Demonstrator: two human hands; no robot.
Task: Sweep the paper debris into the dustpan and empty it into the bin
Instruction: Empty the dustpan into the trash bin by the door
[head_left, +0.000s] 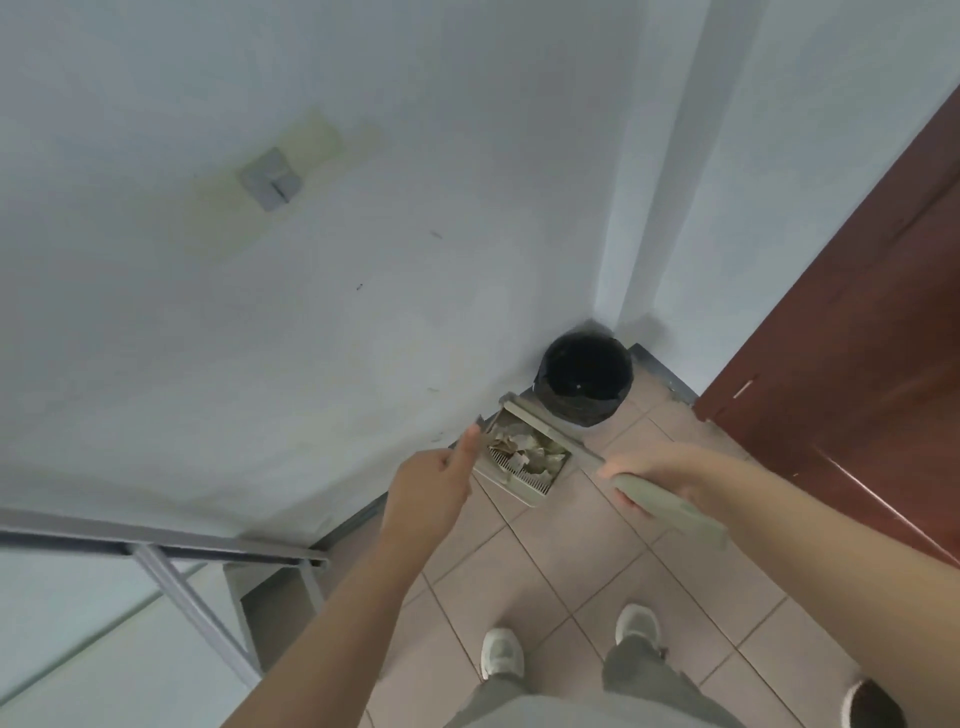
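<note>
Right hand (657, 475): closed around dustpan handle. Left hand (434, 480): gripping something thin, identity unclear. Dustpan (524, 457): held above tiled floor (597, 582), paper debris (524, 449) inside. Bin (587, 382): black, just beyond, in corner.

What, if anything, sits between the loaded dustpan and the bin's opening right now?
Nothing visible. The dustpan, full of paper debris, is held by the right hand just short of the black-lined bin in the corner. The bin's mouth is open, with no lid. The left hand is at the pan's near-left edge, not on the bin side.
</note>
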